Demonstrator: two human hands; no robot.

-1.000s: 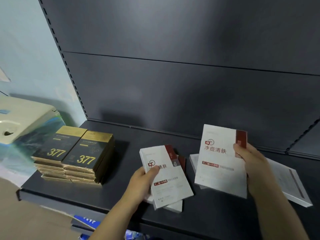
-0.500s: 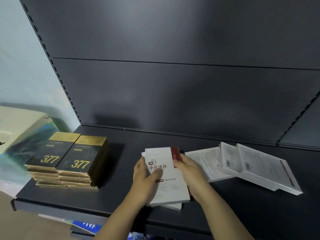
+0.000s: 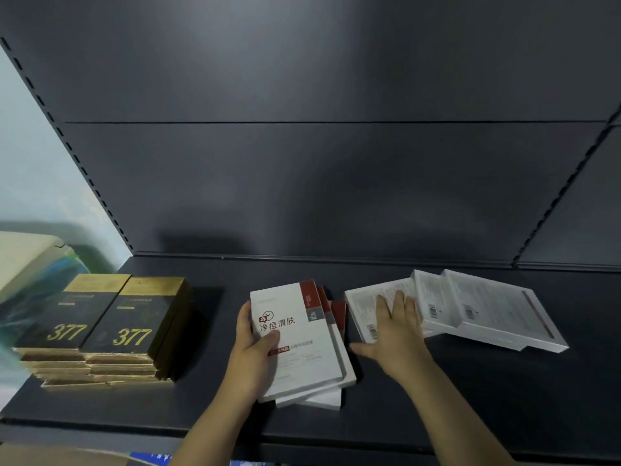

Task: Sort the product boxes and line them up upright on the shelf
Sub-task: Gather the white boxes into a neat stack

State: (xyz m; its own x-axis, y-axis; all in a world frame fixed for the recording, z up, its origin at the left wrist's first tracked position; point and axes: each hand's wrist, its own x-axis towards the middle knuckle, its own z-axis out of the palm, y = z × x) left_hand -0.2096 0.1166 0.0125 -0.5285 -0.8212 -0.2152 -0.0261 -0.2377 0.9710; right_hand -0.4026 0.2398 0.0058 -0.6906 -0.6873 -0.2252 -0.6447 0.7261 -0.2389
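Dark shelf [image 3: 437, 391] is carrying flat boxes; I'm steadying the pile [image 3: 302, 344] with left fingers [image 3: 268, 338] gripping, right hand [image 3: 396, 334] spreading wide toward face-down boxes [image 3: 470, 307] right.

I see the 377 boxes [image 3: 107, 331] stacked lower left on the shelf [image 3: 470, 398], the face-up stack [image 3: 302, 341] at centre, face-down boxes [image 3: 470, 311] overlapping right.

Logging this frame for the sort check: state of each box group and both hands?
Black and gold boxes: two stacks, lying flat.
White and red boxes: three stacked flat, faces up.
White boxes on the right: three overlapping, printed backs up, none upright.
Left hand: gripping the top white and red box.
Right hand: open, over the nearest back-up box.
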